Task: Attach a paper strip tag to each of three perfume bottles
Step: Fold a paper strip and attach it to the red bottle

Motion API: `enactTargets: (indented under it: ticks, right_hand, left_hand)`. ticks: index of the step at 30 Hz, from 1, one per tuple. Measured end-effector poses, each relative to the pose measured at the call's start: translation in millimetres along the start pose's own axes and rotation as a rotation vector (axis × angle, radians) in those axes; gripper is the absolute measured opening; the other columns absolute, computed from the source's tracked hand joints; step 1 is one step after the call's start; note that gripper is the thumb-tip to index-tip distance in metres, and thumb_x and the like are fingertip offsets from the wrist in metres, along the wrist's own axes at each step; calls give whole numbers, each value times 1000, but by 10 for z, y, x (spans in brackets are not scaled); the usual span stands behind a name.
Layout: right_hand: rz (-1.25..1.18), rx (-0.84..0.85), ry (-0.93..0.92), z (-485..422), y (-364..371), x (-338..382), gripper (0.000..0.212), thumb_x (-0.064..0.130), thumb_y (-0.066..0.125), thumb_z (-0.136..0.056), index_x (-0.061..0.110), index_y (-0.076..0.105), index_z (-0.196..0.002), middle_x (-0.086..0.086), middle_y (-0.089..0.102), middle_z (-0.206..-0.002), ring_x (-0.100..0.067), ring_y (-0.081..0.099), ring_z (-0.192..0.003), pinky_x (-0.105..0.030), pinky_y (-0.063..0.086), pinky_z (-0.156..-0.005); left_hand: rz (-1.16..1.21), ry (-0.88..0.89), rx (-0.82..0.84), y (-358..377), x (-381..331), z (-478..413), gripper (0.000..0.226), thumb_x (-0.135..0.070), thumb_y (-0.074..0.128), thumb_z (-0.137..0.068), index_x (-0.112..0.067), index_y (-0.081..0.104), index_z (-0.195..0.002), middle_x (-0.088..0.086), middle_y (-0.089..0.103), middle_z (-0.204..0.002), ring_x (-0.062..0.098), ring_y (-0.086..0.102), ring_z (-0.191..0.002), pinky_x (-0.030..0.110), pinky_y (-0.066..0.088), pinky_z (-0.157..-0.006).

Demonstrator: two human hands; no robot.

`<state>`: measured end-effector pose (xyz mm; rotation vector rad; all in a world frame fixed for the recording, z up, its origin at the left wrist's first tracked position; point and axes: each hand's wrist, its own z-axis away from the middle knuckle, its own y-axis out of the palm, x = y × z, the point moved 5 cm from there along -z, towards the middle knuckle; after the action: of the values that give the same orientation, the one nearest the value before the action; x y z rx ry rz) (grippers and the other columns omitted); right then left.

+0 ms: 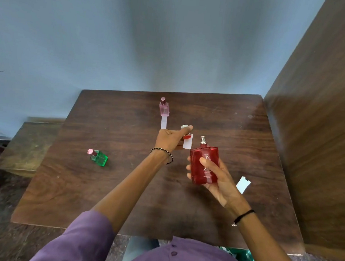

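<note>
My right hand [215,181] grips a large red perfume bottle [204,164] upright above the wooden table [123,188]; its silver sprayer is bare. My left hand [172,137] pinches the bottle's red cap [186,134] with a white paper strip [187,143] hanging from it, just left of the sprayer. A pink bottle [164,107] stands at the table's far middle with a paper strip [163,122] lying in front of it. A green bottle [99,157] with a pink cap stands at the left, with no strip that I can see.
A loose paper strip [243,184] lies on the table to the right of my right hand. A tall wooden panel [318,139] rises along the table's right edge. A blue wall [153,38] stands behind, and a low wooden bench [29,141] sits to the left.
</note>
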<state>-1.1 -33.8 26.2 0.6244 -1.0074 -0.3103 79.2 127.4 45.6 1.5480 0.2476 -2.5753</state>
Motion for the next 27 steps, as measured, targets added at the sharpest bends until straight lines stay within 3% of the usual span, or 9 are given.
enactTargets:
  ticks: [5,8,12,17,19,22,25,27]
  right_hand:
    - [2,184,-25,-20,36,89,73,0,54,-88,40,44,-148,-21,58,-140,-36,62,-115,-50,52,-90]
    - [-61,194,4,-30,40,119,79,-2,51,-80,43,47,-145,-22,53,-140,-37,62,-112,-53,51,-88]
    - [-76,275,4,-52,81,157,84,-3,44,-81,46,39,-149,-25,49,-147,-39,57,-112,-49,45,-85]
    - [-47,205,34,-117,54,120,77,3,49,-80,44,46,-145,-22,54,-121,-27,57,-86,-41,46,-72]
    - [110,169,10,-110,70,145,76,3,51,-81,48,46,-143,-19,51,-112,-26,53,-80,-40,46,-68]
    - [573,26,-84,-91,107,237,74,4,55,-87,56,43,-139,-12,55,-107,-27,51,-81,-39,47,-68]
    - [1056,-90,-224,-108,176,294,70,19,60,-91,61,33,-139,-2,54,-120,-20,57,-99,-35,49,-84]
    - [1155,-154,-272,-123,188,297,69,24,61,-90,59,31,-141,-4,52,-118,-17,56,-101,-29,47,-82]
  left_hand:
    - [13,0,7,4,11,-2,39,-38,83,-78,-1,79,-92,8,79,-84,16,76,-77,26,62,-67]
    - [30,-11,26,15,13,15,40,-36,83,-78,0,79,-93,9,79,-87,18,77,-80,29,63,-71]
    - [41,-8,51,20,-7,50,35,-34,82,-80,0,79,-90,11,79,-86,16,75,-72,24,61,-63]
    - [50,-16,51,11,-21,66,39,-34,82,-80,2,78,-96,11,79,-90,17,77,-77,25,61,-63]
    - [50,-21,49,7,-36,85,38,-33,81,-80,1,78,-96,9,79,-88,13,76,-70,21,58,-56]
    - [63,-30,57,16,-36,114,37,-32,82,-81,2,78,-96,11,78,-86,14,76,-69,22,57,-54]
    - [88,-31,74,49,-25,144,36,-31,82,-81,3,78,-92,14,78,-85,20,77,-73,25,60,-58]
    - [114,-35,90,74,-20,155,36,-31,82,-81,3,78,-92,15,78,-86,23,77,-79,30,62,-64]
